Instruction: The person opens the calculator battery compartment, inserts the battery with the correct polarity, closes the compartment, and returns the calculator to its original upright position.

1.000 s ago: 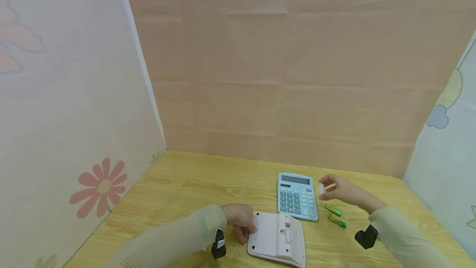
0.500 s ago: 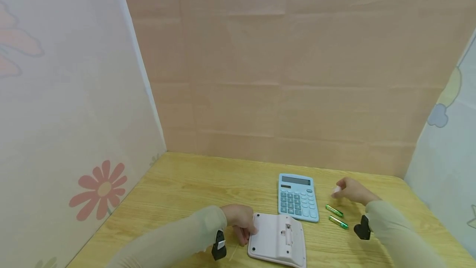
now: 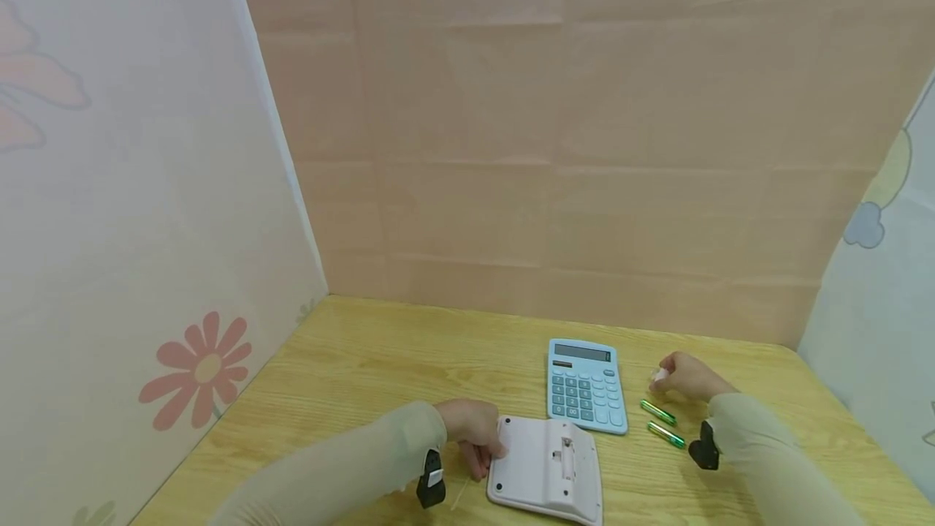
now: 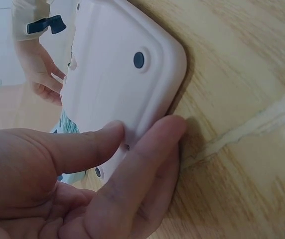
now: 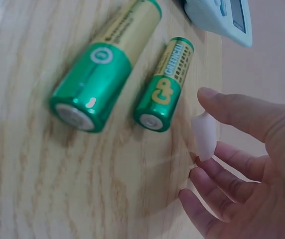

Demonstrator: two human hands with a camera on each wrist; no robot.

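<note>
"What has moved?"

"The right hand (image 3: 692, 377). A second ago it was close beside the blue calculator (image 3: 584, 392); now it is farther to the right, and the small white piece (image 5: 205, 137) has gone with it."

"How does it hold that?"

"In a narrow pinch, the thumb on one end and fingertips at the other. I can't tell whether the piece touches the worktop (image 3: 424, 355)."

"And the left hand (image 3: 475, 428)?"

"It grips the near-left edge of a pale pink device (image 3: 533, 461), thumb on the upper face, fingers at the rim. That one lies back side up, just right of the left hand, with dark round feet (image 4: 139, 60) showing and an uncovered compartment (image 3: 567, 461) on the side away from that hand."

"Anything between the hands?"

"A green-and-gold battery (image 3: 658, 411) lies on its side just short of the right hand, with the second battery (image 3: 666, 434) next to it, nearer the person. The closer one reads GP. The blue calculator sits face up beyond the left hand and to the left of the right one, its keys and display showing."

"Sleeves?"

"Pale sleeves (image 3: 343, 469) on both arms, with a black mount (image 3: 431, 481) at each wrist."
</note>
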